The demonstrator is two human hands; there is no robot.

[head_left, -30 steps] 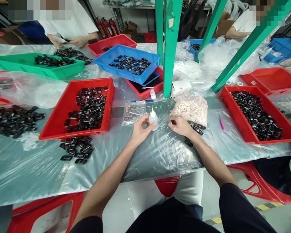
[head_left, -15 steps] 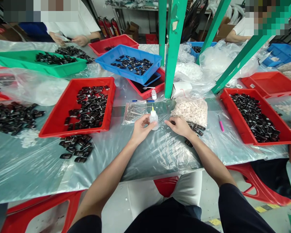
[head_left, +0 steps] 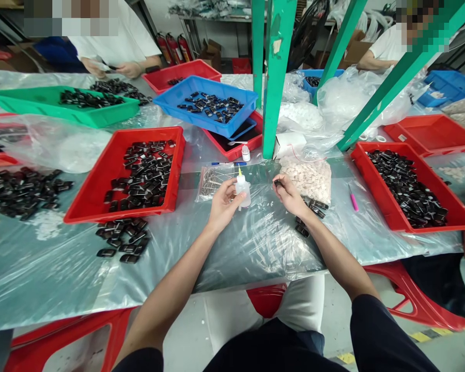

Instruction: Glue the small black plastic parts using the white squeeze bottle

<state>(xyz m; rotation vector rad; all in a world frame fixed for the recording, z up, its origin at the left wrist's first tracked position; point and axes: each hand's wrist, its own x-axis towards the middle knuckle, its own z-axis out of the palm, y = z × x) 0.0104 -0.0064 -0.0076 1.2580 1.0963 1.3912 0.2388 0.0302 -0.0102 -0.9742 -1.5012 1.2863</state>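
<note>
Gripping a translucent white plastic squeeze bottle (head_left: 243,195) with a yellow needle tip: left hand (head_left: 223,200), thumb and fingers closed on its side. Bottle nearly upright, tip up; cannot tell if its base touches the film-covered tabletop (head_left: 170,263). Right hand (head_left: 289,196): fingertips pinching one small glossy black piece (head_left: 278,183), to the right of the bottle, not touching it. Both hands well in from the near edge.

By the right hand: clear plastic bag of small cream-coloured pieces (head_left: 309,178) just beyond it; a few loose black pieces (head_left: 316,208) at the bag's near side, beside the forearm. By the left hand: flat clear bag of thin metal rods (head_left: 214,182); blue pen (head_left: 220,164) past that; small white bottle (head_left: 245,153) further toward the far edge.

Left: red plastic tray (head_left: 94,194) with many black pieces, loose black pile (head_left: 126,240) at its near rim. Right: thin pink-handled tool (head_left: 354,200), then a second red plastic tray (head_left: 457,214), same contents, close to the near edge.

Toward the far edge: blue plastic tray (head_left: 186,110) with black pieces, stacked over a red tray (head_left: 232,153); green plastic tray (head_left: 31,103) further left, also part-loaded. Person in a white shirt (head_left: 114,45) at the far edge, object in their hands too small to tell.
</note>
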